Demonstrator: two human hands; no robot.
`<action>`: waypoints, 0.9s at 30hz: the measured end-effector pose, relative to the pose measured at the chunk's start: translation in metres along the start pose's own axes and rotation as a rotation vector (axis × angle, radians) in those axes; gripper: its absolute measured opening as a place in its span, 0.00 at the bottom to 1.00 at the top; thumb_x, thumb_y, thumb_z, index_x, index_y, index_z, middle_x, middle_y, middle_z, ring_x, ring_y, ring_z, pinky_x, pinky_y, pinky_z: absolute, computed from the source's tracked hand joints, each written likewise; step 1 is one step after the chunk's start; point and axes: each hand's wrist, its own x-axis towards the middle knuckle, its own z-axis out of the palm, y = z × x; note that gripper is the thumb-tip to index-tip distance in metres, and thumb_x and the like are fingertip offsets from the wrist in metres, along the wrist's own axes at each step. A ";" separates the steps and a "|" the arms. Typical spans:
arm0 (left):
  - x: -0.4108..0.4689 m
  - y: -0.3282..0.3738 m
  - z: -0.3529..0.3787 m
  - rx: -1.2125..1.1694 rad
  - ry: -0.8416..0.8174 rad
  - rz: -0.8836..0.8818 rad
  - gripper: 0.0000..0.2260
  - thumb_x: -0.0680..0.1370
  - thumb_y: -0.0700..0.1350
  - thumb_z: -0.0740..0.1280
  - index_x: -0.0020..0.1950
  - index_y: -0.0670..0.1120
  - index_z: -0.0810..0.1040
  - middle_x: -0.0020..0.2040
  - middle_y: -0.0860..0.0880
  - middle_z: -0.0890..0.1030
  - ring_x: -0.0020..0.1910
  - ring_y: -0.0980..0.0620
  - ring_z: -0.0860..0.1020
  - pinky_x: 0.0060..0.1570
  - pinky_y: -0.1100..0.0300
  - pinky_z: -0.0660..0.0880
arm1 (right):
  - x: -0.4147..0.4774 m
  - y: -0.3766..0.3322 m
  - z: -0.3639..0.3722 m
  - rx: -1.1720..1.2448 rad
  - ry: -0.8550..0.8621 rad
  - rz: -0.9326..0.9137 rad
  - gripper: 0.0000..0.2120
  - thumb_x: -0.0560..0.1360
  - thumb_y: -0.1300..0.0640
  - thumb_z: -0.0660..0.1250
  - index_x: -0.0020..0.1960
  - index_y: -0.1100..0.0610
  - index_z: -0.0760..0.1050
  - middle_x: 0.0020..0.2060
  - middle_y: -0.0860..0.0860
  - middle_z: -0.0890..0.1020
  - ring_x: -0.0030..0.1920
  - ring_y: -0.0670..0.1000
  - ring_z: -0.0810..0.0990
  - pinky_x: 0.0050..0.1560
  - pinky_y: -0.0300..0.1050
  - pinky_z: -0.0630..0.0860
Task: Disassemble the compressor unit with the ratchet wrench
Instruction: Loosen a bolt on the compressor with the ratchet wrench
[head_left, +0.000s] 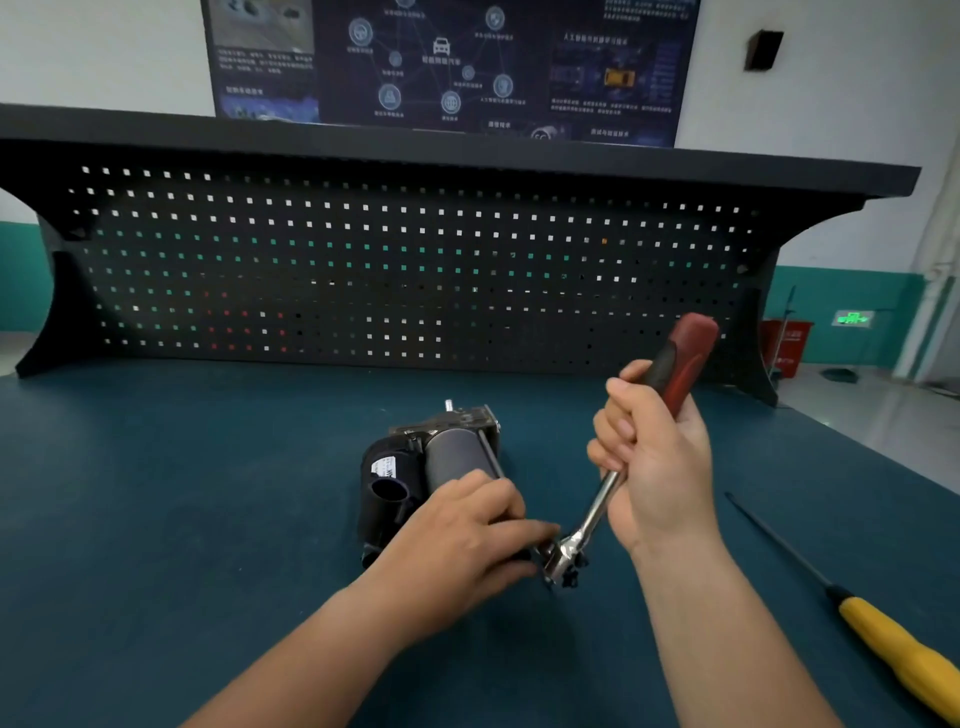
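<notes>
— Teal bench mat (156, 493), black pegboard (363, 260) behind. Where is the compressor unit (447, 457)?
— Mid-mat, lying down. Your left hand (467, 540) grips its near end; your right hand (654, 457) wraps the ratchet wrench (597, 503) handle, wrench head at that end.

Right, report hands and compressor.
Left hand holds black and grey compressor unit, near end. Right hand grips red-handled ratchet wrench, head at unit. Yellow-handled screwdriver apart, right.

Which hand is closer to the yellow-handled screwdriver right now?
Right. The right hand, gripping the ratchet wrench, is up-left of the screwdriver; the left hand holds the compressor unit, farther left.
</notes>
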 end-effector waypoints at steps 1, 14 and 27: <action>0.002 0.000 -0.001 0.019 0.010 0.026 0.13 0.74 0.52 0.64 0.55 0.51 0.82 0.40 0.52 0.77 0.38 0.53 0.74 0.37 0.62 0.73 | 0.001 0.000 -0.003 0.029 -0.007 0.007 0.12 0.77 0.67 0.60 0.39 0.53 0.70 0.22 0.45 0.64 0.20 0.41 0.59 0.20 0.33 0.57; -0.009 0.020 0.011 -0.801 0.082 -0.599 0.07 0.68 0.51 0.65 0.45 0.54 0.72 0.31 0.58 0.74 0.29 0.59 0.68 0.32 0.63 0.66 | 0.011 0.006 -0.015 0.164 0.210 0.038 0.11 0.78 0.64 0.60 0.39 0.52 0.68 0.22 0.43 0.64 0.20 0.41 0.60 0.19 0.32 0.58; 0.010 0.033 0.014 -1.529 -0.117 -1.252 0.25 0.74 0.52 0.69 0.18 0.47 0.68 0.20 0.55 0.62 0.19 0.58 0.55 0.21 0.69 0.49 | -0.025 0.018 0.009 -0.096 -0.079 -0.309 0.06 0.72 0.48 0.65 0.46 0.49 0.71 0.26 0.43 0.69 0.25 0.41 0.64 0.24 0.32 0.63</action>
